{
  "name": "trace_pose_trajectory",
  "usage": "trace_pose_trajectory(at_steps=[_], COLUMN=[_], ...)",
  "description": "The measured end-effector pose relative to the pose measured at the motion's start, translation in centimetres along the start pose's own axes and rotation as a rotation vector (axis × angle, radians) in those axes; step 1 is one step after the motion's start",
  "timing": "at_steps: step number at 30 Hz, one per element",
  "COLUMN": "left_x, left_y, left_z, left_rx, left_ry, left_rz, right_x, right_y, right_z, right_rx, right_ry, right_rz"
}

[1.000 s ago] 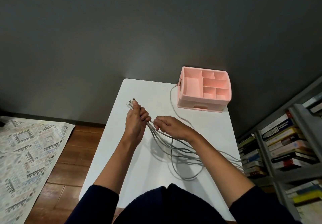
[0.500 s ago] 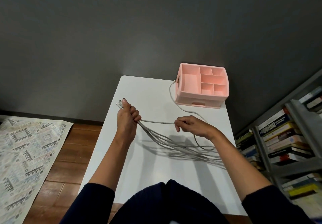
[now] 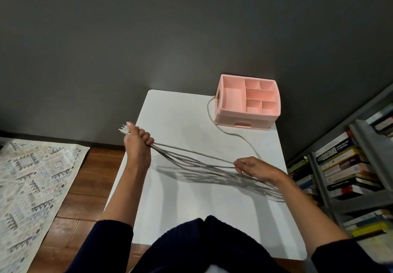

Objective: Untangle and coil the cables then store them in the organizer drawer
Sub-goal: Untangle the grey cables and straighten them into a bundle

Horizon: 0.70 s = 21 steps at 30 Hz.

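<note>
Several grey cables [image 3: 191, 158] stretch across the white table [image 3: 191, 204]. My left hand [image 3: 137, 142] grips their plug ends in a fist at the table's left edge, the connectors sticking out above my thumb. My right hand [image 3: 249, 167] pinches the strands further right, near the table's right side. The cable tails run under my right forearm toward the right edge. One strand curves up to the left side of the pink organizer [image 3: 247, 102], which stands at the far right corner with open compartments on top and a shut drawer at its front.
A dark grey wall stands behind the table. A grey shelf of books [image 3: 344, 166] is close on the right. A wooden floor and a patterned rug [image 3: 32, 187] lie to the left. My dark-clothed knees [image 3: 204, 243] overlap the near table edge.
My hands have moved apart: the right slid rightward along the cables, the left shifted left. The loose loops on the table have been pulled into straighter strands.
</note>
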State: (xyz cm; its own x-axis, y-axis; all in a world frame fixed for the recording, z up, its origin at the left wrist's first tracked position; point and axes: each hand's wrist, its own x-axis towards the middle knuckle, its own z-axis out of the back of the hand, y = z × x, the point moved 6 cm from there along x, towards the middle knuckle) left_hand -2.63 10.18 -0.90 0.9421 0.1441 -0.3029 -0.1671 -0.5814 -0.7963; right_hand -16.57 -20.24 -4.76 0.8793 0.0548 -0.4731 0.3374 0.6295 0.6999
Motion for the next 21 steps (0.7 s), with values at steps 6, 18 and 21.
trace_pose_trajectory(at_steps=[6, 18, 21], left_x=[0.4, 4.2, 4.1], left_y=[-0.4, -2.4, -4.3], left_z=[1.6, 7.6, 8.0], left_rx=[0.132, 0.464, 0.699], left_ry=[-0.119, -0.391, -0.393], left_rz=[-0.105, -0.195, -0.349], right_x=[0.1, 0.1, 0.4], right_y=[-1.8, -2.8, -2.1], right_z=[-2.2, -2.7, -3.4], right_rx=[0.093, 0.033, -0.026], right_ry=[0.062, 0.014, 0.029], right_rz=[-0.077, -0.094, -0.088])
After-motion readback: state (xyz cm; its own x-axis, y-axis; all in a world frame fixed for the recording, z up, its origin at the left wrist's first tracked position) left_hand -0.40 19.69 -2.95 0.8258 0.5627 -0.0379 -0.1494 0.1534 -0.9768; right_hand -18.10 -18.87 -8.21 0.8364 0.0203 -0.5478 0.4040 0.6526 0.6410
